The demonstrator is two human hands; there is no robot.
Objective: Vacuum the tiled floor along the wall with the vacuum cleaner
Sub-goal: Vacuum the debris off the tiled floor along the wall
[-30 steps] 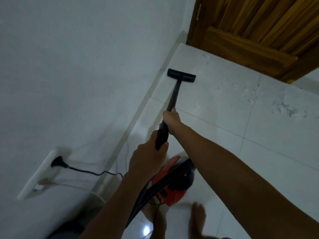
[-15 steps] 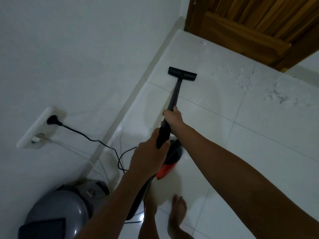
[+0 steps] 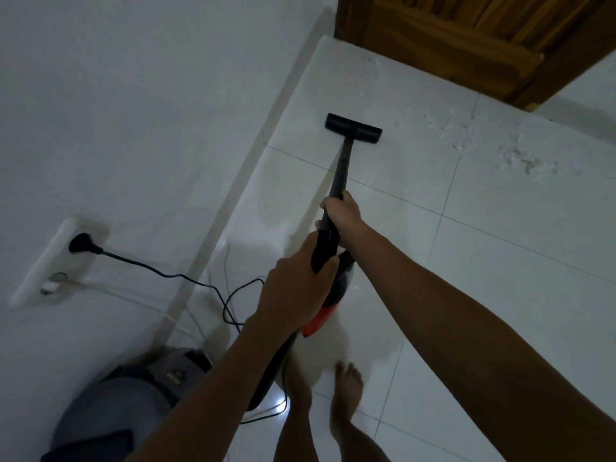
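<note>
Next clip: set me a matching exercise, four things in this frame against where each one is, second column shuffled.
Things:
1. floor nozzle
2. plug
3. white debris
4. right hand

Places:
A. scattered on tiles near the wooden door
B. in the wall socket
C. on the tile beside the wall
D. gripping the black wand, ahead of the left hand

Pairs: 1-C, 2-B, 3-A, 4-D

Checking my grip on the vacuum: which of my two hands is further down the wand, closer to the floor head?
The right hand. It grips the black wand nearer the floor head, while the left hand holds the thicker handle end, closer to your body.
</note>
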